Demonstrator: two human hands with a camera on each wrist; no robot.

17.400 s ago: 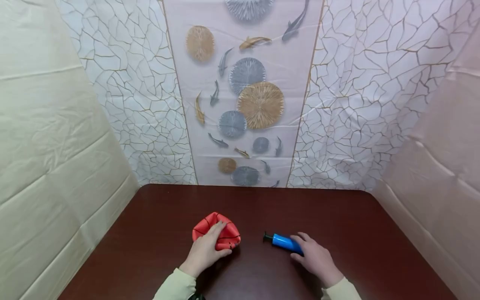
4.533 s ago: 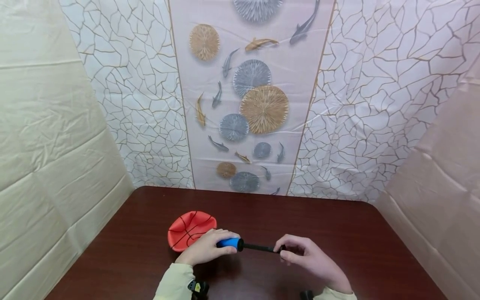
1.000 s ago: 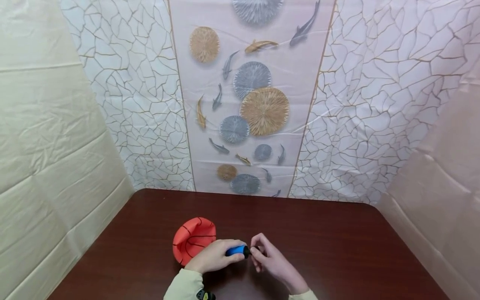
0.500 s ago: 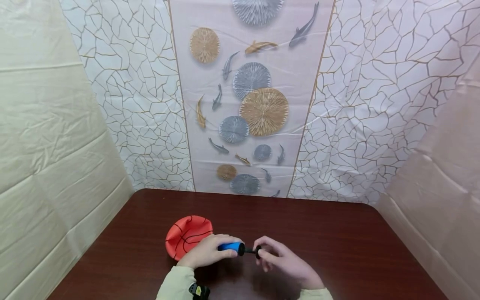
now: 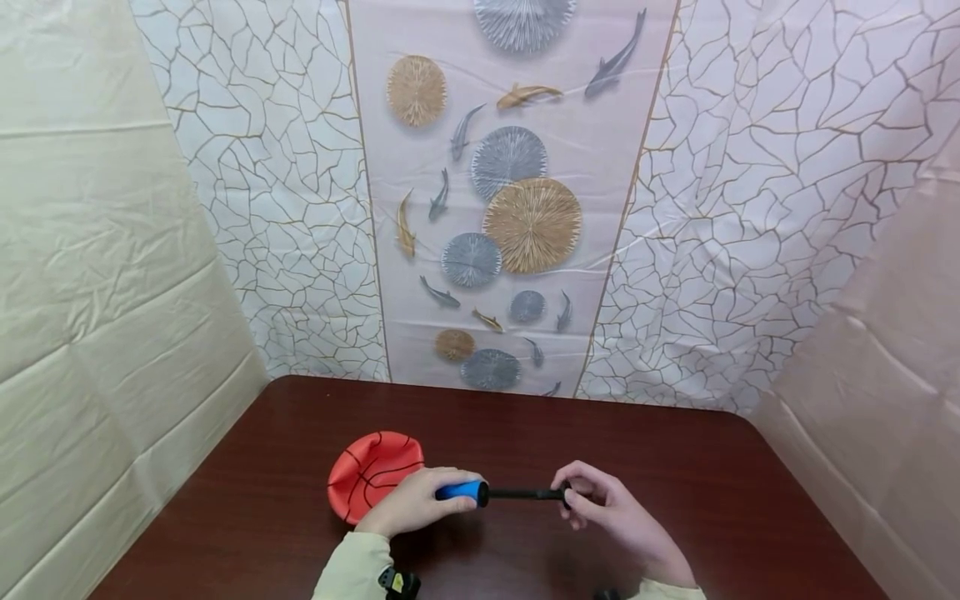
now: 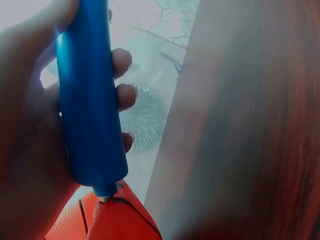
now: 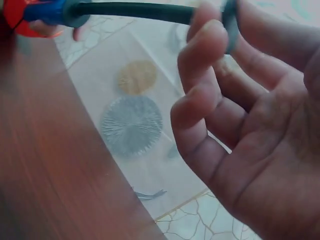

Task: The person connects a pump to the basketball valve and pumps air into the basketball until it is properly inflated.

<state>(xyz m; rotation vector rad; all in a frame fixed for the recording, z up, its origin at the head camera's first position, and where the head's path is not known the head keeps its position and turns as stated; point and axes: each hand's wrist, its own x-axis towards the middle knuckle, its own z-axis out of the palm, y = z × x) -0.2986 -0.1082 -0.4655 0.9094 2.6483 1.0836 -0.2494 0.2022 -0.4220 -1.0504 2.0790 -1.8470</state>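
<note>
A blue hand pump [image 5: 461,491] lies across the fingers of my left hand [image 5: 411,502], which grips its barrel. In the left wrist view the nozzle end of the pump [image 6: 95,100] meets a soft, dented red basketball [image 6: 122,215]; a metal fitting shows at the joint. The basketball [image 5: 371,473] sits left of the pump, partly hidden by my left hand. My right hand [image 5: 618,517] pinches the black handle at the end of the plunger rod [image 5: 525,494], which is drawn far out. In the right wrist view the fingers [image 7: 202,50] curl at that handle.
The dark red-brown table [image 5: 637,450] extends around both hands. A patterned cloth [image 5: 510,208] hangs behind its far edge, and beige cloth walls [image 5: 112,333] stand on both sides.
Since half a second ago my right hand has pulled the plunger to the right, from nearly in to far out. Much earlier, the pump lay under the right hand, apart from the basketball.
</note>
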